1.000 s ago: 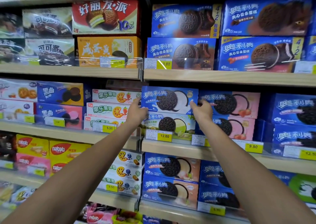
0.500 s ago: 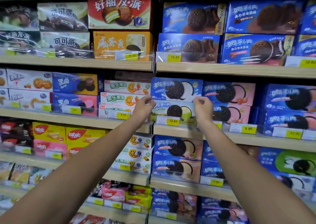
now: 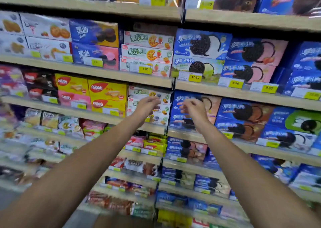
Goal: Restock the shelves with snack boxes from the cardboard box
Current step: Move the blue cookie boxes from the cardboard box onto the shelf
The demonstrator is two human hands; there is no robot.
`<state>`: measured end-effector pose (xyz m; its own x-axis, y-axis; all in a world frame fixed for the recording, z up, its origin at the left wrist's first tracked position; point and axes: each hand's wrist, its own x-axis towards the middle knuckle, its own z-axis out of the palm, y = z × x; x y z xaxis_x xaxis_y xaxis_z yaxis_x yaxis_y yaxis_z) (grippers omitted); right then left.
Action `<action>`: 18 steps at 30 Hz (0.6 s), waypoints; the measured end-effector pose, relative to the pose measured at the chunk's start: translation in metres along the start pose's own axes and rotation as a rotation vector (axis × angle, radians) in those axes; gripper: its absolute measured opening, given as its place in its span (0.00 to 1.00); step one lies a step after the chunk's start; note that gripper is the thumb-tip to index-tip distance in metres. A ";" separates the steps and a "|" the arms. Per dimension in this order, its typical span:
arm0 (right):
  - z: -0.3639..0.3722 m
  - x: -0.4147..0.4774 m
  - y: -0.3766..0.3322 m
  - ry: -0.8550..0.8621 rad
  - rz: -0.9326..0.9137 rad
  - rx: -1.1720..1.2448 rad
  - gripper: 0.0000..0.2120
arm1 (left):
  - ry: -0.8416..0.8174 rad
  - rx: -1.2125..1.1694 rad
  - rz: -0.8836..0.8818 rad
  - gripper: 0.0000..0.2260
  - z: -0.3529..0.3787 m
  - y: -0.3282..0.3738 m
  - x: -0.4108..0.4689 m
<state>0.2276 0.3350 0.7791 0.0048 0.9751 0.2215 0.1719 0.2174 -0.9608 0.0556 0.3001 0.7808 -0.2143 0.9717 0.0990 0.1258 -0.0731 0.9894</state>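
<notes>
Blue cardboard with a split black-and-white sandwich cookie on its front: that's the snack box (image 3: 202,43), sitting on top of a green-tinted box (image 3: 197,67) on the wooden shelf (image 3: 243,93), just above the 12.80 price tag (image 3: 194,77). Pink-fronted boxes (image 3: 255,51) stand right beside it. Both arms reach out below that shelf, blurred; the left hand (image 3: 147,106) and the right hand (image 3: 194,107) hang loosely curled with fingers apart, gripping nothing, in front of the lower shelf's stock.
</notes>
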 end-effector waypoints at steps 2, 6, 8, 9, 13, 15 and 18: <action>0.018 -0.014 0.027 -0.075 0.068 -0.035 0.10 | -0.004 0.023 -0.055 0.15 -0.008 -0.033 -0.011; 0.049 -0.043 0.088 -0.187 0.189 -0.142 0.12 | -0.023 0.120 -0.170 0.14 -0.026 -0.112 -0.026; 0.070 -0.058 0.132 -0.251 0.273 -0.191 0.12 | -0.031 0.147 -0.247 0.12 -0.036 -0.164 -0.037; 0.077 -0.066 0.151 -0.283 0.311 -0.202 0.11 | -0.031 0.166 -0.273 0.13 -0.039 -0.186 -0.044; 0.106 -0.102 0.239 -0.397 0.501 -0.236 0.08 | 0.009 0.133 -0.445 0.15 -0.051 -0.285 -0.075; 0.118 -0.117 0.282 -0.447 0.580 -0.285 0.09 | 0.042 0.135 -0.527 0.13 -0.053 -0.328 -0.093; 0.138 -0.147 0.357 -0.540 0.735 -0.315 0.09 | 0.082 0.143 -0.655 0.07 -0.049 -0.403 -0.124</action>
<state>0.1528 0.2748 0.3806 -0.2231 0.7685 -0.5997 0.5637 -0.4003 -0.7226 -0.0160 0.1981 0.3755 -0.3617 0.7850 -0.5029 0.0705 0.5609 0.8248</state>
